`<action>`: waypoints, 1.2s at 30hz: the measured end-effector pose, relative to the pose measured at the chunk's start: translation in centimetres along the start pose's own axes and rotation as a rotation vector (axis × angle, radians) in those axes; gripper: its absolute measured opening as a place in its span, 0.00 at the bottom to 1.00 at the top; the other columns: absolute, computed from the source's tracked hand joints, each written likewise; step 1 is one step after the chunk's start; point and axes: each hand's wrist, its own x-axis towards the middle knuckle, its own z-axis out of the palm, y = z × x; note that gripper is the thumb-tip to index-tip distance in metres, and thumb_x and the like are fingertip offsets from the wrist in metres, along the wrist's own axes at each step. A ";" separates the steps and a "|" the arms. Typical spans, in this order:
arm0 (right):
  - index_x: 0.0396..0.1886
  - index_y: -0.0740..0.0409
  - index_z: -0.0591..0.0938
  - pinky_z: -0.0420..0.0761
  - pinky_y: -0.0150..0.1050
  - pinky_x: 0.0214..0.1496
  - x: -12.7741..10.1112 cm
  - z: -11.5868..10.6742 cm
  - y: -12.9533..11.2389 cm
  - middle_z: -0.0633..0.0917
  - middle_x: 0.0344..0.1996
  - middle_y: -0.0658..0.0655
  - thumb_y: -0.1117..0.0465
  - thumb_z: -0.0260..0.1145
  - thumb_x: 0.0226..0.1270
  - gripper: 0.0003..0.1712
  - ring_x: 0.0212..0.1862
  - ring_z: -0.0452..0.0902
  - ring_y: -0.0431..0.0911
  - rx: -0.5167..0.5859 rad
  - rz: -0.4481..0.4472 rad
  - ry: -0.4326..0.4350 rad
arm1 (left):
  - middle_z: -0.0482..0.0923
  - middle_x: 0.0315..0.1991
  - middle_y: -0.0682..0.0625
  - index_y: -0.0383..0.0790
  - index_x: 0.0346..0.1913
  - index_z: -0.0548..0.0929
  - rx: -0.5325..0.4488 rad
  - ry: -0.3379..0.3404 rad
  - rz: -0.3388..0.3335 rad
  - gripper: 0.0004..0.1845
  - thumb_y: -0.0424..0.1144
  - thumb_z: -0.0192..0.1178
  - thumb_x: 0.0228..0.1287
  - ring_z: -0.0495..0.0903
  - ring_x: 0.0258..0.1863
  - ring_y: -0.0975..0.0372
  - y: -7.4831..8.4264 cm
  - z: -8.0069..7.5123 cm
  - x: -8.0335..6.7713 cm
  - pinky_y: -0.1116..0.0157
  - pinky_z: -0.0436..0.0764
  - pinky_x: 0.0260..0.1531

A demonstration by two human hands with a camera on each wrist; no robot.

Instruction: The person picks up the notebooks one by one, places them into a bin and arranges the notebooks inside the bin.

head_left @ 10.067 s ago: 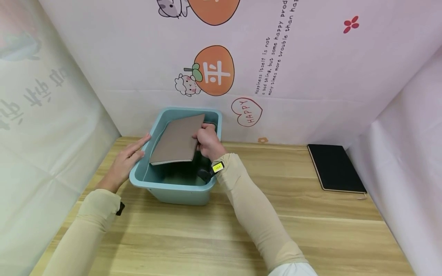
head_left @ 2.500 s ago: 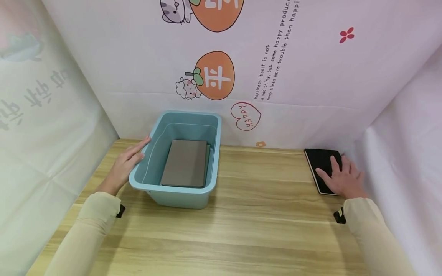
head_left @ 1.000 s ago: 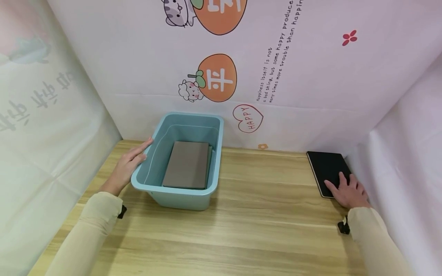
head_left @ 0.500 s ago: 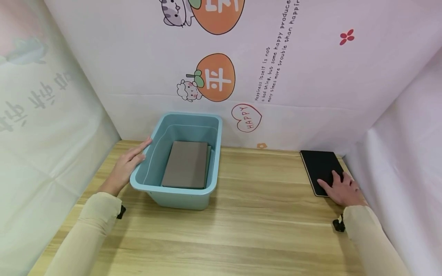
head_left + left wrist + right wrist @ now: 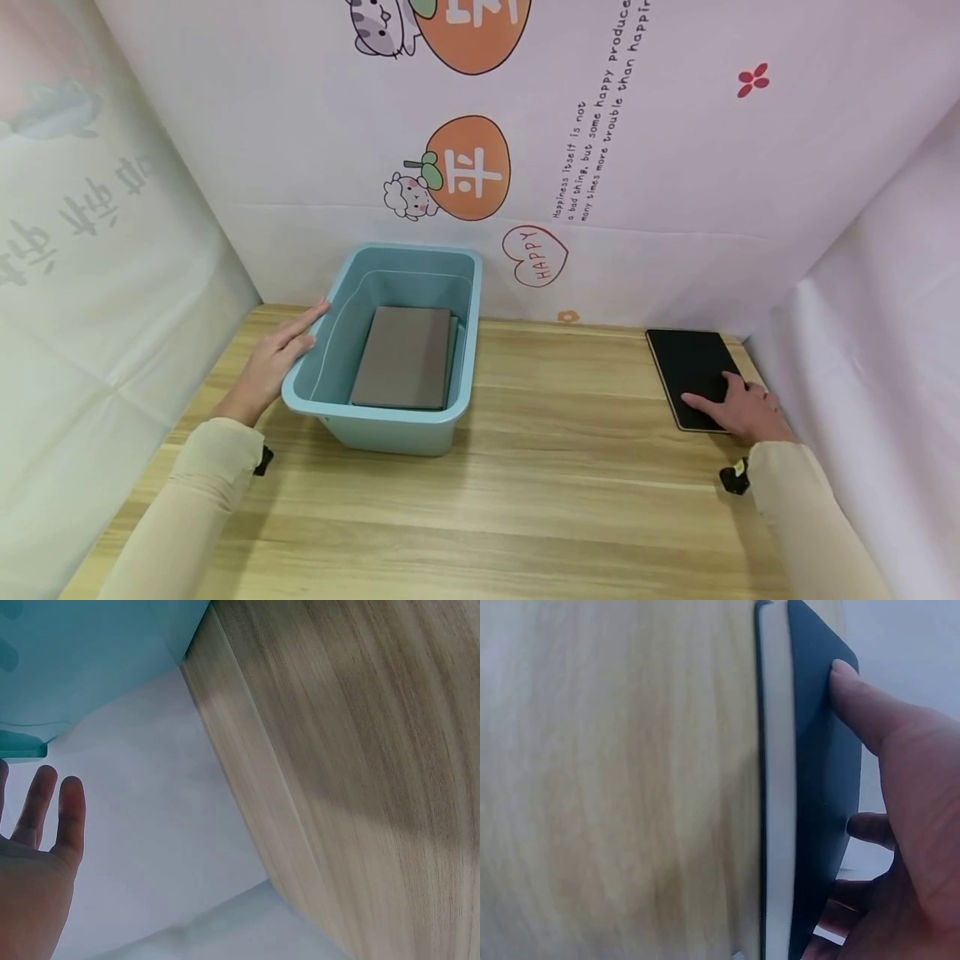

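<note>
Your flat black hardcover notebook (image 5: 692, 373) lies closed on the wooden table's far right corner, near the white wall, pale page edges (image 5: 777, 787) facing left, long side running away from you.

The bin (image 5: 378, 417) is pale teal, and the notebook (image 5: 405, 357) inside it grey-brown. The other notebook (image 5: 690, 367) has a black cover and white page edges. The desk (image 5: 540, 500) shows light wood grain. Both sleeves (image 5: 202, 492) are cream.

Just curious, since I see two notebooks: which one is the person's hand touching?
The black notebook on the table; the right hand rests on it. The brown notebook lies untouched inside the blue bin.
</note>
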 end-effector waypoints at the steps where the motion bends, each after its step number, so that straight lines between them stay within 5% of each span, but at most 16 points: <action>1: 0.78 0.80 0.45 0.60 0.79 0.58 -0.1 -0.1 -0.1 0.54 0.64 0.96 0.19 0.50 0.65 0.72 0.61 0.53 0.89 -0.001 0.003 -0.003 | 0.53 0.81 0.65 0.71 0.77 0.63 -0.004 -0.001 -0.004 0.25 0.51 0.45 0.82 0.53 0.81 0.49 0.0 0.0 0.0 0.38 0.60 0.69; 7: 0.79 0.77 0.42 0.65 0.78 0.56 -0.2 -0.2 -0.8 0.52 0.63 0.97 0.19 0.54 0.62 0.75 0.60 0.55 0.89 0.034 0.022 -0.016 | 0.52 0.82 0.60 0.69 0.77 0.62 -0.004 -0.004 0.013 0.25 0.51 0.44 0.83 0.53 0.81 0.46 0.0 0.1 0.0 0.35 0.61 0.68; 14: 0.79 0.78 0.39 0.58 0.81 0.58 0.1 0.2 -1.0 0.44 0.66 0.98 0.20 0.63 0.55 0.80 0.64 0.44 0.91 0.101 0.054 0.047 | 0.52 0.81 0.66 0.70 0.77 0.63 -0.014 -0.009 0.008 0.25 0.51 0.44 0.83 0.52 0.82 0.49 0.2 -0.1 0.0 0.37 0.59 0.70; 28: 0.77 0.79 0.35 0.53 0.81 0.64 0.0 0.2 -1.5 0.43 0.65 0.99 0.20 0.69 0.49 0.87 0.65 0.41 0.92 0.109 0.089 0.081 | 0.52 0.82 0.64 0.68 0.77 0.63 -0.017 -0.002 0.021 0.25 0.50 0.45 0.83 0.52 0.82 0.49 0.1 0.1 -0.1 0.37 0.58 0.70; 36: 0.74 0.87 0.42 0.59 0.77 0.65 0.0 0.1 -1.2 0.54 0.66 0.94 0.25 0.69 0.55 0.80 0.65 0.49 0.88 0.102 0.055 0.091 | 0.52 0.82 0.60 0.67 0.78 0.63 -0.006 0.000 0.035 0.25 0.49 0.44 0.83 0.52 0.81 0.47 0.1 0.1 -0.1 0.36 0.59 0.69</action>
